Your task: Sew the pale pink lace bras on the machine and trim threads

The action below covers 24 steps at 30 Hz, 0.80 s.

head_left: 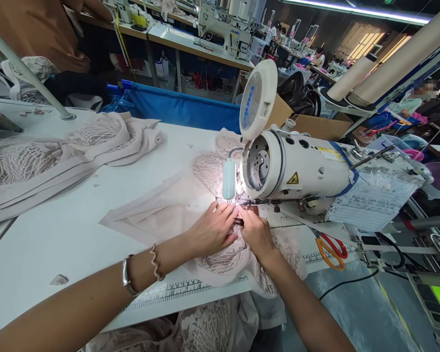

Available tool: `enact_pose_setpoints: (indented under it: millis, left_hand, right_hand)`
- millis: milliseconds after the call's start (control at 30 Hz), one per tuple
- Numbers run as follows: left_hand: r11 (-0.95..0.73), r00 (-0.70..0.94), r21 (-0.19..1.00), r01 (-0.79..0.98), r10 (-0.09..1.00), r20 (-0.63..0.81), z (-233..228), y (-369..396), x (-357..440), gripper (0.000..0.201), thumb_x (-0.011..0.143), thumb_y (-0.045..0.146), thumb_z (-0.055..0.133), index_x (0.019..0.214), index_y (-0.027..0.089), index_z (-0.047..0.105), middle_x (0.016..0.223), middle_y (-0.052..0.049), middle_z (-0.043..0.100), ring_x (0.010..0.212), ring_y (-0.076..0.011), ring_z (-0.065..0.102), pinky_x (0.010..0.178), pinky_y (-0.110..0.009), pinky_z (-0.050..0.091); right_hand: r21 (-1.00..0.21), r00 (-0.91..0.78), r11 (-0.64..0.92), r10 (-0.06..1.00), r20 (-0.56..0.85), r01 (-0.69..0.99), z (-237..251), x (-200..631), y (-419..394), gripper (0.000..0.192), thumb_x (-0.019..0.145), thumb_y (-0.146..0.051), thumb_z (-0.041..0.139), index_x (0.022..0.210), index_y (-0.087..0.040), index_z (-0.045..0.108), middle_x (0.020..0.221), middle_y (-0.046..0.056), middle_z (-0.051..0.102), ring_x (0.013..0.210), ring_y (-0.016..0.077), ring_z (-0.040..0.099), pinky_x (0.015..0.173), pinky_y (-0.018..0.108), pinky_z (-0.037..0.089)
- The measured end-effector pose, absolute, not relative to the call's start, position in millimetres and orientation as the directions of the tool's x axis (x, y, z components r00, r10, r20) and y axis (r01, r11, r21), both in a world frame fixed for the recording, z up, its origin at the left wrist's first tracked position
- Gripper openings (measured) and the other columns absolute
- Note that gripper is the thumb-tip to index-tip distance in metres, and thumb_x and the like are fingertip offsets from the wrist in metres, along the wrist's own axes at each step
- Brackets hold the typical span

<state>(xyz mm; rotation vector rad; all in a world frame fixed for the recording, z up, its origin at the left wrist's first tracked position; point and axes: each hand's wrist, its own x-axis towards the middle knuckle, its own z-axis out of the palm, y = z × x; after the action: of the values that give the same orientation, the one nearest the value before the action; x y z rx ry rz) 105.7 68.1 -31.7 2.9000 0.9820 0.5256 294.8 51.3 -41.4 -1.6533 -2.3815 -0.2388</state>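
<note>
A pale pink lace and mesh garment piece (223, 261) lies under the head of a white sewing machine (300, 164). My left hand (214, 227) rests on the cloth just left of the lit needle area, its fingers stretched forward and lying flat. Close beside it, my right hand (255, 230) has its fingers bent and pinched on the fabric edge at the presser foot. The fingertips of both hands nearly meet there, and they hide the needle and the seam. A small pale green lamp (229, 180) shines right above them. The machine's round end cover (258, 100) stands raised.
Orange- and red-handled scissors (330, 252) lie to the right. Stacked lace pieces (95, 146) cover the table's left side, near a metal pole (29, 73). A printed ruler (183, 289) runs along the front edge. Behind are a blue cloth bin (179, 107) and another sewing machine (225, 32).
</note>
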Motion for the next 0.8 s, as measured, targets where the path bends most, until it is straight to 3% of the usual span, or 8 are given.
enact_pose_setpoints:
  millis: [367, 700, 800]
  left_hand:
    - [-0.8, 0.741, 0.131, 0.585, 0.593, 0.314, -28.0, 70.3, 105.3, 0.051, 0.099, 0.042, 0.049, 0.134, 0.004, 0.053, 0.139, -0.023, 0.057, 0.122, -0.0365, 0.053, 0.102, -0.05, 0.036]
    - [-0.786, 0.73, 0.079, 0.613, 0.602, 0.322, -27.7, 68.3, 105.5, 0.05, 0.1, 0.042, 0.048, 0.132, 0.005, 0.054, 0.129, -0.022, 0.062, 0.119, -0.036, 0.056, 0.103, -0.052, 0.036]
    - [-0.786, 0.721, 0.082, 0.613, 0.599, 0.347, -28.5, 70.0, 104.7, 0.051, 0.099, 0.041, 0.05, 0.134, 0.004, 0.054, 0.134, -0.023, 0.06, 0.124, -0.0375, 0.055, 0.103, -0.052, 0.037]
  right_hand:
    - [-0.025, -0.322, 0.344, 0.9, 0.293, 0.939, -40.2, 294.6, 51.6, 0.045, 0.09, -0.007, 0.043, 0.124, -0.015, 0.071, 0.08, 0.008, 0.072, 0.071, 0.0184, 0.068, 0.064, 0.024, 0.05]
    - [-0.099, -0.301, 0.328, 0.928, 0.218, 0.939, -35.3, 294.7, 53.3, 0.051, 0.084, -0.002, 0.046, 0.127, -0.016, 0.067, 0.097, 0.009, 0.076, 0.084, 0.02, 0.071, 0.072, 0.024, 0.052]
    - [-0.127, -0.268, 0.299, 0.939, 0.216, 0.946, -33.7, 292.0, 54.8, 0.043, 0.084, -0.003, 0.048, 0.119, -0.016, 0.068, 0.095, 0.009, 0.076, 0.082, 0.0209, 0.071, 0.07, 0.025, 0.05]
